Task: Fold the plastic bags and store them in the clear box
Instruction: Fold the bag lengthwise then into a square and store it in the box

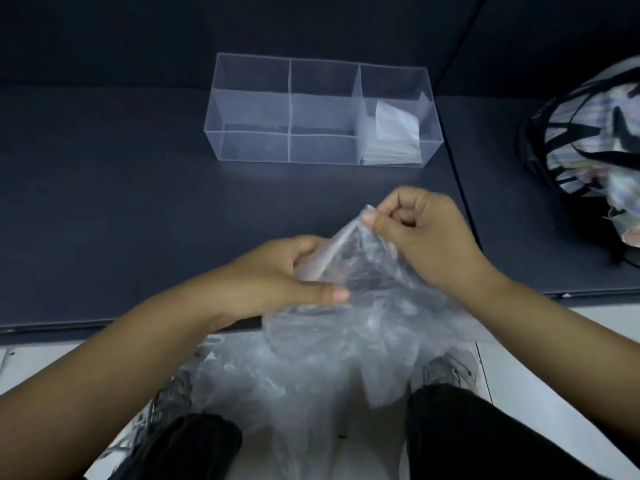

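At the table (104,202), a crinkled clear bag (363,306), perhaps part-folded, pinched by left hand (277,275) and right hand (415,230).

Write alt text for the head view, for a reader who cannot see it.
Two hands hold a crumpled clear plastic bag above the near edge of a dark table: the left hand grips its folded edge, the right hand pinches its top corner. Beyond them stands a divided clear box with folded bags in its right-end compartment.
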